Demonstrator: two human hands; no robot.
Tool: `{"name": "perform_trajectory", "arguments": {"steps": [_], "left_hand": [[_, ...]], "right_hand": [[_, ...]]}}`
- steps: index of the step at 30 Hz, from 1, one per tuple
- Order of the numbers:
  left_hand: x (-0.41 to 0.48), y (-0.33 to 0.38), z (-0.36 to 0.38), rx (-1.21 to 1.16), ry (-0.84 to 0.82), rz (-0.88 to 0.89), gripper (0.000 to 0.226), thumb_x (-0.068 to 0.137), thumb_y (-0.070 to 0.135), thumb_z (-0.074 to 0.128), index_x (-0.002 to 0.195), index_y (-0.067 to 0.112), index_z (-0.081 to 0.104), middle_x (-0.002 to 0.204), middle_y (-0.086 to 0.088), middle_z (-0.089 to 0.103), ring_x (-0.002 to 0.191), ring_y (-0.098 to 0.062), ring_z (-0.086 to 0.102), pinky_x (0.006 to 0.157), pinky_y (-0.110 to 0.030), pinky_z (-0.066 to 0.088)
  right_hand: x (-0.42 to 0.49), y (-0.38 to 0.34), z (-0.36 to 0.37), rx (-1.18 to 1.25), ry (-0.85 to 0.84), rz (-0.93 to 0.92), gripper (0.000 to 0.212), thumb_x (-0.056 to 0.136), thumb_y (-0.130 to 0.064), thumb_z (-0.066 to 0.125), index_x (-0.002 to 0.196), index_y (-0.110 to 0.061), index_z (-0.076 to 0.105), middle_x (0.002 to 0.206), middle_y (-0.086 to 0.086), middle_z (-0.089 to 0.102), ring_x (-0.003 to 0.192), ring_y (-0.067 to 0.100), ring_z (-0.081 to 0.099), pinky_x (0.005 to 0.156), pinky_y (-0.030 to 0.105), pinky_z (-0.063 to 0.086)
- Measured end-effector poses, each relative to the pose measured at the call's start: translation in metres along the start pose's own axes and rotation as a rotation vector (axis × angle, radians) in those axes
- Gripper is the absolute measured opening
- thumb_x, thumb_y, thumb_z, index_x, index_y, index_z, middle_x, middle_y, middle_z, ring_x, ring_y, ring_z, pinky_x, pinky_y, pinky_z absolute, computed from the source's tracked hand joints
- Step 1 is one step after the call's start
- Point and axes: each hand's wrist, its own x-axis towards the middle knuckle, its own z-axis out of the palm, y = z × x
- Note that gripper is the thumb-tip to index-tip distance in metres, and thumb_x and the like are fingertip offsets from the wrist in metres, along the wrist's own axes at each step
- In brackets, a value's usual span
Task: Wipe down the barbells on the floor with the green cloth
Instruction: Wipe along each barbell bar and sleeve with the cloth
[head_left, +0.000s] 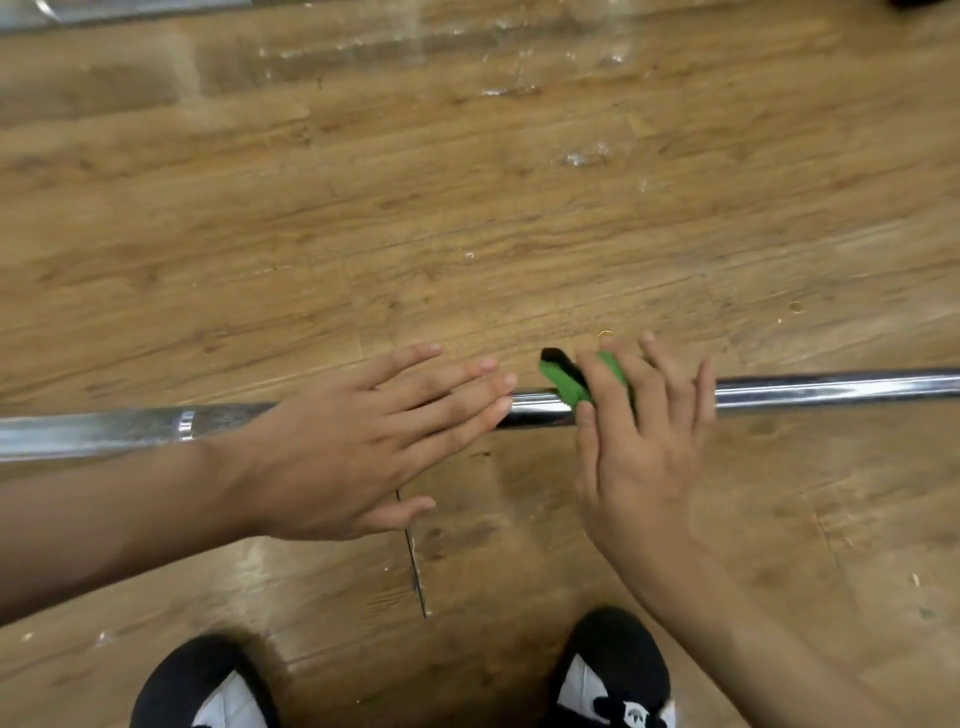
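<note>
A chrome barbell (831, 388) lies across the wooden floor from left to right. My right hand (641, 441) presses a folded green cloth (569, 383) onto the bar near its middle; most of the cloth is hidden under the fingers. My left hand (358, 441) rests flat on the bar just left of the cloth, fingers spread and holding nothing. The bar's thicker sleeve (93, 431) runs off to the left edge.
A second metal bar (104, 10) lies along the top left edge. My two black and white shoes (613, 675) (208, 686) stand close below the barbell. Shiny wet patches (582, 156) mark the wooden floor beyond it.
</note>
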Motion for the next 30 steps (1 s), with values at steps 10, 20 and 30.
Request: {"name": "perform_trajectory", "arguments": {"steps": [10,20,30], "left_hand": [[0.03,-0.02,0.0,0.044,0.021,-0.329,0.096,0.1,0.073,0.03,0.165,0.002,0.019,0.172,-0.019,0.019,0.16,-0.038,0.012,0.128,-0.055,0.016],[0.05,-0.047,0.006,0.044,0.041,-0.519,0.116,0.094,0.087,0.017,0.163,-0.005,0.015,0.169,-0.023,0.024,0.16,-0.037,0.016,0.127,-0.055,0.023],[0.076,-0.064,0.009,0.011,0.018,-0.691,0.128,0.085,0.095,0.008,0.157,-0.009,0.031,0.157,-0.028,0.043,0.153,-0.044,0.03,0.123,-0.055,0.028]], "right_hand": [[0.035,0.047,0.027,-0.071,0.112,0.054,0.039,0.112,-0.03,0.038,0.146,-0.017,0.052,0.154,0.015,0.05,0.149,0.037,0.037,0.125,0.06,0.012],[0.08,0.071,0.056,-0.144,0.156,-0.144,0.042,0.112,-0.033,0.039,0.152,-0.023,0.045,0.157,0.016,0.047,0.149,0.033,0.041,0.123,0.063,0.017],[0.116,-0.017,0.093,-0.12,0.021,-0.248,0.05,0.105,-0.024,0.053,0.155,-0.024,0.047,0.164,0.01,0.038,0.155,0.033,0.028,0.128,0.054,0.011]]}}
